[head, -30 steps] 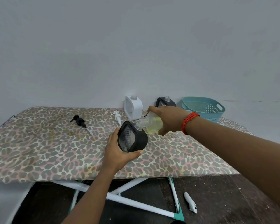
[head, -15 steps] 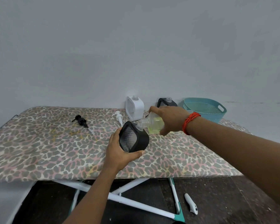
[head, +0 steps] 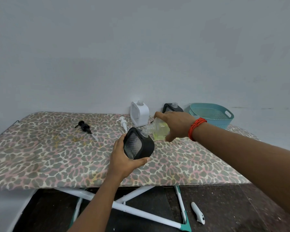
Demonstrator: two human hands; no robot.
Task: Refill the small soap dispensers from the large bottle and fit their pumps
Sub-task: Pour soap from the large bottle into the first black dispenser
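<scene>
Right hand [head: 176,124] still tips large bottle [head: 160,130] into left hand's [head: 124,160] black dispenser [head: 146,146].

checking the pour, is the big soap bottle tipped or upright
Tipped: the large bottle lies nearly sideways in the right hand, its neck at the mouth of the black dispenser held by the left hand.

Leopard-print table cover [head: 40,156], teal basket [head: 213,114], yellow-green bottle [head: 159,130]

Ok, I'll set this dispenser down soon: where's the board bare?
Bare: near left, in front of the black pump, and near right, under the right arm. Crowded: the back, from white pump past white dispenser and rear black dispenser to the teal basket.
</scene>
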